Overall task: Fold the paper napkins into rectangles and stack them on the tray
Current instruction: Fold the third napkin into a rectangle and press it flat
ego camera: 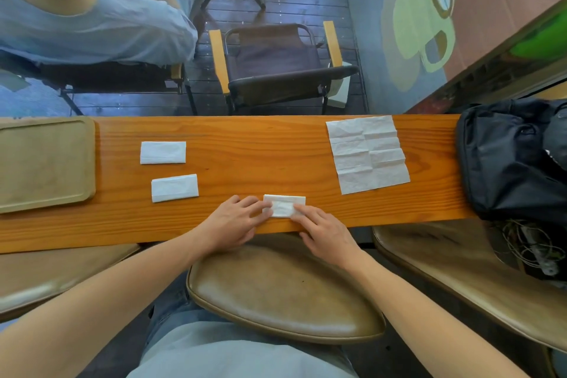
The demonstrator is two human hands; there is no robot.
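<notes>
The small white folded paper napkin (pixel 283 205) lies near the front edge of the long orange-brown wooden desk (pixel 245 144), directly before the person. The left hand (pixel 234 221) rests straight fingers (pixel 257 209) on its left end; the right hand (pixel 325 230) presses its fingertips (pixel 299 210) on the lower right corner. Neither hand curls round it. It looks thin, soft and very light, likely to spring open along its creases or slide on the smooth wood, and to tear if tugged. A gentle pinch at a short end, thumb under and fingers over all layers, would probably lift it best.

Two more folded white rectangles (pixel 163 152) (pixel 175 188) lie to the left, apart from each other. Beyond them sits the tan rounded tray (pixel 46 163), bearing no napkins. To the right a creased white unfolded napkin (pixel 368 153) lies flat, near a black bag (pixel 509 159).
</notes>
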